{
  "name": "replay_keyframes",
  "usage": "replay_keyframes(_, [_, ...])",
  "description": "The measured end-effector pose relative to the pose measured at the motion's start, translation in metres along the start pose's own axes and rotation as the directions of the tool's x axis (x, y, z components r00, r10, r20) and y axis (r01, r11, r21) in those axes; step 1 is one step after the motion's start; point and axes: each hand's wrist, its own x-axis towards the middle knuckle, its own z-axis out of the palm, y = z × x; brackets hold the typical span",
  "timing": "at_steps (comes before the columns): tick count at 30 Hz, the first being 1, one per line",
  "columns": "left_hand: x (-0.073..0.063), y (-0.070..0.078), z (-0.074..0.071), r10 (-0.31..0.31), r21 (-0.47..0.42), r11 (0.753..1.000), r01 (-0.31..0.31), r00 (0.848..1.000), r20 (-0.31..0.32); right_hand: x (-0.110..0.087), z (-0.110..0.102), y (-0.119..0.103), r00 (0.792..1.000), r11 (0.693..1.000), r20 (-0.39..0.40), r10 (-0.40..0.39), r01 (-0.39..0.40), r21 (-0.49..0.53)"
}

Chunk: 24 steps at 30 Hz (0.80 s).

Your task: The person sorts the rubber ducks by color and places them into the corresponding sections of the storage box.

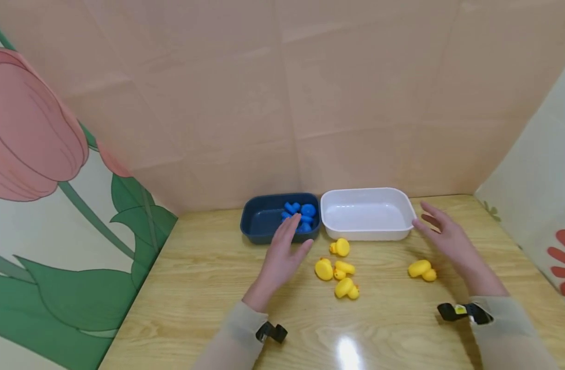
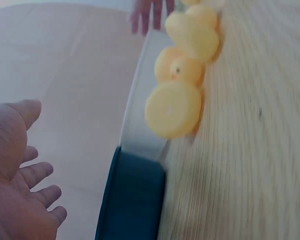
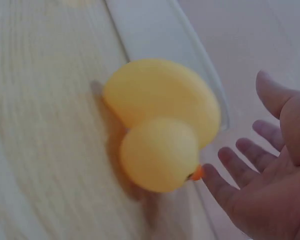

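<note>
My left hand (image 1: 282, 259) hovers over the front right of a dark blue tray (image 1: 260, 218), its fingers extended and holding nothing. Several small blue toys (image 1: 308, 209) lie in that tray's right half, partly hidden by the fingers. At the right end of a white tray (image 1: 365, 235), my right hand (image 1: 446, 236) is spread with nothing in it. A yellow rubber duck (image 1: 419, 268) lies on the table near the right wrist; it looms large in the right wrist view. Several more yellow ducks (image 1: 344, 288) form a loose group in front of the white tray.
The two trays stand side by side on a wooden table (image 1: 194, 288), close to a draped beige backdrop (image 1: 226, 128). Panels with printed flowers (image 1: 37, 123) flank the table on the left and right. Each forearm wears a black strap (image 1: 271, 332).
</note>
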Motion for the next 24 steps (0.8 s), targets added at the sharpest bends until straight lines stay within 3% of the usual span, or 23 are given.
replay_keyframes(5, [0.001,0.016,0.016,0.012,-0.018,1.000,-0.011,0.999,0.044,0.003,0.004,0.013,0.999,0.997,0.035,0.021,-0.024,0.076])
replay_keyframes(8, [0.000,0.028,0.026,0.005,-0.003,1.000,-0.004,0.997,0.083,0.005,0.007,0.018,0.995,0.979,0.074,0.066,-0.078,0.186])
replay_keyframes(14, [-0.003,0.051,0.047,0.055,0.027,0.998,-0.060,0.987,0.152,0.007,0.012,0.027,0.976,0.868,0.163,0.142,-0.202,0.453])
replay_keyframes(17, [-0.004,0.060,0.057,0.086,0.032,0.995,-0.093,0.982,0.167,0.008,0.015,0.031,0.977,0.845,0.168,0.132,-0.200,0.496])
replay_keyframes(20, [-0.003,0.066,0.069,0.108,0.042,0.992,-0.117,0.978,0.181,0.010,0.017,0.034,0.982,0.864,0.158,0.108,-0.171,0.473])
replay_keyframes(24, [0.001,0.072,0.086,0.100,0.054,0.992,-0.113,0.973,0.208,0.014,0.016,0.036,0.985,0.929,0.148,0.093,-0.139,0.343])
